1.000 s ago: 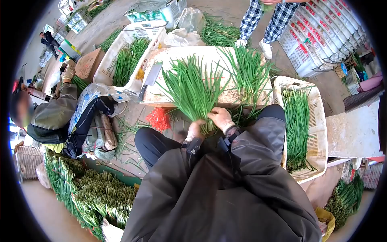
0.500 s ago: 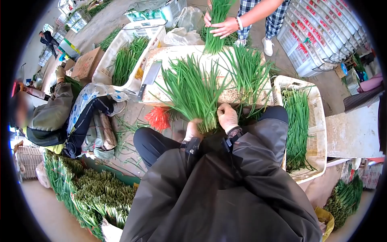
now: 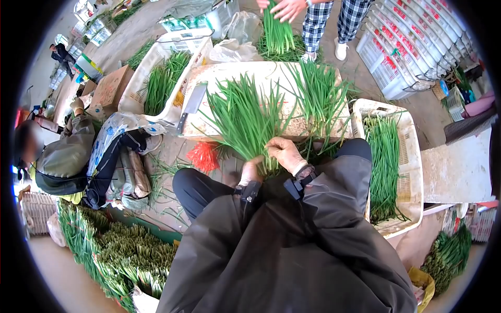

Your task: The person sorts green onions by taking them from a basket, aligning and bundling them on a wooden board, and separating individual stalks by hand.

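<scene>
A large bunch of green chives (image 3: 242, 117) leans over the near edge of a white board (image 3: 209, 120), its pale stem ends toward me. My left hand (image 3: 252, 169), gloved, is wrapped round the lower stems from the left. On the right side of the same bunch, my gloved right hand (image 3: 285, 155) has its fingers pinched together against the stems; what lies between the fingertips is partly hidden. A second pile of chives (image 3: 319, 96) rests on the board's right side. A cleaver (image 3: 193, 104) lies at the board's left edge.
White crates of chives stand to the right (image 3: 412, 172) and far left (image 3: 130, 94). Red ties (image 3: 203, 155) hang by the board. Another person's hands (image 3: 287, 9) hold chives beyond it; a person (image 3: 65, 156) sits at left. Bundled chives (image 3: 130, 250) stand lower left.
My right hand has moved left and up onto the stems, its fingers now against the bunch. My left hand keeps its hold. The other person's hands and chives have shifted up and away.
</scene>
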Demonstrator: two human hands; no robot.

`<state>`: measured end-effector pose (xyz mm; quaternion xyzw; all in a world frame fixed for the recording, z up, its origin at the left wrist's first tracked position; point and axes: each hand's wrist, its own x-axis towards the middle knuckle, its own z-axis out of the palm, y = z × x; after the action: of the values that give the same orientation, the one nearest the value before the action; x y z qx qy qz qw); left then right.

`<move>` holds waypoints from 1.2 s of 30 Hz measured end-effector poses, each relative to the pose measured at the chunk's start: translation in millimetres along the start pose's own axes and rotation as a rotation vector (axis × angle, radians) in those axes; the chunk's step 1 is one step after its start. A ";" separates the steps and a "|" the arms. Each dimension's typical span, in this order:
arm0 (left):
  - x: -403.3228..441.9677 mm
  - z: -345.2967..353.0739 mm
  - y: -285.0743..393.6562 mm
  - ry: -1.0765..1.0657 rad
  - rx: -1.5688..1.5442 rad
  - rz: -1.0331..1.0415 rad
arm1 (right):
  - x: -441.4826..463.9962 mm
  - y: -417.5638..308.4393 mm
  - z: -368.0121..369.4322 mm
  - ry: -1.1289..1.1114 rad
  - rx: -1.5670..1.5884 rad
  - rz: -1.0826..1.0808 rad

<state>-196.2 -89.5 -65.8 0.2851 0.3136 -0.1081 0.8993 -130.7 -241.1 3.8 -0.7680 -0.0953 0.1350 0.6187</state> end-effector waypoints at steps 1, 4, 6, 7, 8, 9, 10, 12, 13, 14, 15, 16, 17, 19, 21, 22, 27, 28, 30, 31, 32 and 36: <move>-0.6 0.4 1.0 0.016 -0.035 -0.026 | 0.0 -1.6 -0.3 -0.042 0.062 0.004; -11.2 8.8 7.1 0.068 -0.068 -0.057 | 10.6 19.8 -11.9 0.054 0.260 0.118; -16.2 11.6 10.1 0.033 -0.082 -0.062 | 8.4 17.3 -12.9 0.057 0.302 0.158; -16.8 12.2 10.4 0.014 -0.092 -0.066 | 5.4 12.8 -8.6 0.091 0.225 0.119; -13.3 9.9 9.9 0.023 -0.095 -0.086 | 3.8 7.8 -5.2 0.122 0.148 0.079; -13.9 11.2 10.3 0.036 -0.106 -0.084 | 3.7 4.5 -3.9 0.113 0.185 0.086; -14.7 12.5 10.5 0.050 -0.116 -0.084 | 3.4 1.3 -3.1 0.105 0.224 0.093; -16.1 15.5 9.6 0.044 -0.129 -0.072 | 4.1 -0.5 -2.1 0.055 0.159 0.026; -17.3 16.3 9.2 0.025 -0.131 -0.060 | 4.8 0.7 -0.9 0.011 0.056 -0.046; -18.4 17.0 9.6 0.007 -0.133 -0.049 | 1.5 2.4 2.4 0.011 -0.153 -0.107; -18.8 18.6 11.2 0.029 -0.110 -0.058 | -10.4 -25.0 3.2 0.034 -0.345 -0.143; -19.4 20.0 12.8 0.051 -0.089 -0.066 | -15.1 -27.9 7.6 -0.025 -0.351 -0.204; -20.3 20.9 13.9 0.075 -0.068 -0.075 | -19.5 -30.3 12.6 -0.084 -0.356 -0.264; 14.4 -11.9 -6.7 -0.111 -0.144 -0.016 | -28.9 -36.0 21.9 -0.116 -0.465 -0.367; 23.7 -32.1 -13.9 -0.166 -0.125 0.006 | -31.3 -29.3 30.5 -0.156 -0.469 -0.421; 28.1 -44.9 -15.1 -0.249 -0.123 0.010 | -35.1 -33.4 33.1 -0.192 -0.421 -0.442; 41.3 -60.3 -13.9 -0.229 -0.062 -0.108 | -41.4 -50.1 30.9 -0.374 -0.189 -0.520; 41.5 -55.5 -11.7 -0.166 -0.044 -0.149 | -46.6 -67.4 17.7 -0.440 -0.263 -0.344; 19.0 -26.0 0.0 -0.031 0.001 -0.155 | -31.1 -80.3 -10.0 -0.819 -0.293 0.151; -5.3 0.4 10.4 0.041 0.030 -0.120 | -26.5 -76.7 -21.8 -0.945 -0.363 0.339; -4.2 0.5 9.7 0.038 0.027 -0.093 | -30.8 -70.0 -33.1 -0.881 -0.619 0.219; -7.1 5.1 11.0 -0.022 -0.026 -0.072 | -28.0 -44.2 -49.3 -0.484 -1.058 0.263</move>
<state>-195.1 -83.3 -53.2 0.2609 0.3150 -0.1397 0.9018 -140.2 -286.0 59.2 -0.9247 -0.1921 0.3160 0.0907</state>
